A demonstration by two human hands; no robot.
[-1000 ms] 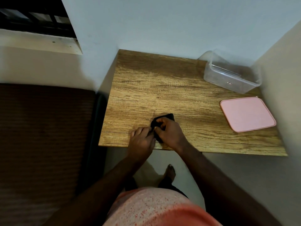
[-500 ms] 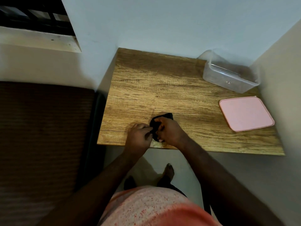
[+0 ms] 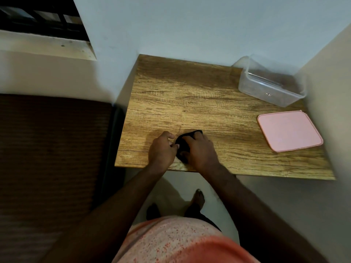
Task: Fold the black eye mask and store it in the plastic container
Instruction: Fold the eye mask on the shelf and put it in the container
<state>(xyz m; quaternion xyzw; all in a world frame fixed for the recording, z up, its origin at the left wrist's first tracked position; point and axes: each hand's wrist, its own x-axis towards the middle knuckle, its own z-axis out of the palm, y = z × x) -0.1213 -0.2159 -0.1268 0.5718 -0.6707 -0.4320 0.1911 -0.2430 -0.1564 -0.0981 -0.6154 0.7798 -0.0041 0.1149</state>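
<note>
The black eye mask (image 3: 183,145) lies bunched small on the wooden table (image 3: 199,103), near its front edge. My right hand (image 3: 199,150) grips the mask, fingers over its far side and thumb under the near side, hiding most of it. My left hand (image 3: 162,149) sits just left of the mask with curled fingers, its fingertips pinching the mask's left edge. The clear plastic container (image 3: 269,86) stands open at the far right corner of the table, with nothing inside it. Its pink lid (image 3: 289,130) lies flat in front of it.
Walls close the table in at the back and right. A dark brown mattress (image 3: 49,158) lies to the left, below a window sill (image 3: 47,46). My bare foot (image 3: 198,198) stands on the floor under the table's front edge.
Both hands have worked the mask in place: my left hand's fingers curled in from flat to pinch its edge, and my right hand closed more tightly over it.
</note>
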